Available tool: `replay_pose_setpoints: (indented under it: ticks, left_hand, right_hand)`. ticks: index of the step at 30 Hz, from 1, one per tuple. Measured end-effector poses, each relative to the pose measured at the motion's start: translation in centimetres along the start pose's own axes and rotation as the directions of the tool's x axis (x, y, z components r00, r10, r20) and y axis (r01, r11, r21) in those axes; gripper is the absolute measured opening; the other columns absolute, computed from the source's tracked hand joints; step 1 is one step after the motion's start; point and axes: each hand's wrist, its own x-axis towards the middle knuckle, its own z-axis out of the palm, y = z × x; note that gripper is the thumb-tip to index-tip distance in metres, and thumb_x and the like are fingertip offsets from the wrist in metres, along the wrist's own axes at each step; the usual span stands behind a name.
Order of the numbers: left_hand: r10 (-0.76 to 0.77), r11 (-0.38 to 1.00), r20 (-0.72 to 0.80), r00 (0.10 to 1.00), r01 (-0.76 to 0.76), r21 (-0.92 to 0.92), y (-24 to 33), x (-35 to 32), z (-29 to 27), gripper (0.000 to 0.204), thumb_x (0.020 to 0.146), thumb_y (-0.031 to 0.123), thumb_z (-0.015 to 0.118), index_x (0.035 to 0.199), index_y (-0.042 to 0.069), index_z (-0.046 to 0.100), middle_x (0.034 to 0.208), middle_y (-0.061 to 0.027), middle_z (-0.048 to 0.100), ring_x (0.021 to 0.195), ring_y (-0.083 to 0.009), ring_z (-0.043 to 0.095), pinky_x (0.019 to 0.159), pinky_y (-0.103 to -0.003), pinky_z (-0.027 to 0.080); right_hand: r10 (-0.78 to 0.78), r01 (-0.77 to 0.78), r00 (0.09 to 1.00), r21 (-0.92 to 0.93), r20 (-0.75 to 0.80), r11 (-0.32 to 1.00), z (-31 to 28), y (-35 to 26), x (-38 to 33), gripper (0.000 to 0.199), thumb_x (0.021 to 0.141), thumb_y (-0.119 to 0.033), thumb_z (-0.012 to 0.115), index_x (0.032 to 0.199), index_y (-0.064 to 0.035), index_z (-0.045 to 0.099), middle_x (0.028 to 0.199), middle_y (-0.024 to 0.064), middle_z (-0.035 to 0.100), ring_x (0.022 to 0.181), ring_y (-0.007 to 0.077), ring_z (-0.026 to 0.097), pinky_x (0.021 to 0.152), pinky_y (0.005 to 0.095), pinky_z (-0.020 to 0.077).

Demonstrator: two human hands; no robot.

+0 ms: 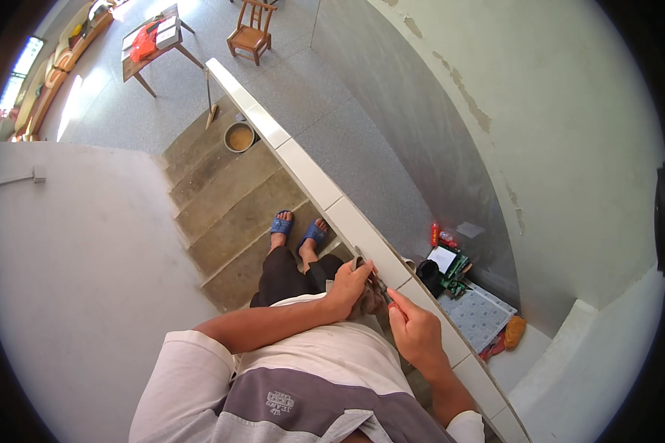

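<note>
Both of my hands are in front of my waist, beside a white-tiled ledge (351, 225) that slopes along the stairs. My left hand (346, 289) is closed on a crumpled grey-brown cloth (372, 301), which hangs between my two hands. At the other side of this cloth, my right hand (417, 328) is closed with its thumb and forefinger pinched together on the cloth's edge. Part of the cloth is hidden behind my left fingers and by my shirt. I cannot make out whether it touches the ledge.
My feet, in blue slippers (314, 234), stand on concrete stairs (233, 199). Lower down are a bucket (239, 137) of brownish liquid and a wooden-handled tool (212, 117). A table (131, 66) and a chair (250, 37) stand beyond. Green boxes (457, 275) lie across the ledge.
</note>
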Motion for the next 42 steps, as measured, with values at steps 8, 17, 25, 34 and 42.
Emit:
replay_pose_setpoints:
  ticks: [8, 17, 25, 34, 42]
  left_hand:
    - [-0.053, 0.998, 0.002, 0.999, 0.053, -0.018, 0.4, -0.4, 0.2, 0.025, 0.096, 0.027, 0.054, 0.087, 0.004, 0.060, 0.077, -0.0024, 0.057, 0.070, -0.0112, 0.053, 0.065, -0.028, 0.045]
    - [-0.028, 1.000, 0.030, 0.999, 0.028, 0.006, 0.2, 0.2, -0.1, 0.025, 0.096, 0.025, 0.054, 0.086, 0.003, 0.060, 0.077, -0.0041, 0.058, 0.069, -0.0126, 0.054, 0.064, -0.029, 0.047]
    - [-0.011, 1.000, 0.002, 1.000, 0.011, 0.014, 0.3, 0.2, 0.0, 0.026, 0.096, 0.026, 0.054, 0.086, 0.003, 0.060, 0.077, -0.0050, 0.058, 0.070, -0.0131, 0.055, 0.064, -0.029, 0.047]
    - [0.002, 1.000, 0.028, 1.000, -0.002, -0.002, 0.3, 0.7, -0.3, 0.026, 0.096, 0.027, 0.055, 0.088, 0.003, 0.060, 0.080, -0.0051, 0.058, 0.071, -0.0134, 0.056, 0.064, -0.030, 0.048]
    - [-0.010, 0.999, 0.015, 1.000, 0.010, -0.031, -0.2, 0.9, -0.5, 0.025, 0.096, 0.027, 0.055, 0.088, 0.003, 0.060, 0.079, -0.0046, 0.060, 0.069, -0.0133, 0.056, 0.064, -0.029, 0.048]
  right_hand:
    - [0.040, -0.040, 0.998, -0.008, 0.040, 0.999, -0.1, 0.1, 0.3, 0.032, 0.088, -0.017, 0.057, 0.118, -0.0092, 0.065, 0.081, 0.0169, 0.068, 0.074, 0.0322, 0.067, 0.066, 0.0408, 0.0515]
    - [0.081, -0.082, 0.996, 0.022, 0.032, 0.996, 0.1, -0.2, 0.3, 0.032, 0.089, -0.018, 0.056, 0.119, -0.0095, 0.065, 0.086, 0.0154, 0.069, 0.077, 0.0319, 0.068, 0.068, 0.0396, 0.0522]
    - [0.122, -0.122, 0.991, 0.001, 0.045, 0.993, 0.1, -0.2, 0.3, 0.032, 0.090, -0.019, 0.055, 0.119, -0.0103, 0.065, 0.085, 0.0154, 0.069, 0.077, 0.0324, 0.068, 0.069, 0.0399, 0.0524]
    - [0.097, -0.096, 0.995, 0.048, -0.025, 0.994, 1.0, 0.2, 0.2, 0.031, 0.090, -0.020, 0.055, 0.118, -0.0102, 0.065, 0.087, 0.0168, 0.069, 0.079, 0.0339, 0.067, 0.070, 0.0411, 0.0524]
    - [0.055, -0.055, 0.998, 0.007, -0.022, 0.998, 0.9, 0.4, 0.0, 0.031, 0.089, -0.020, 0.056, 0.117, -0.0098, 0.065, 0.086, 0.0163, 0.069, 0.077, 0.0336, 0.067, 0.069, 0.0405, 0.0525]
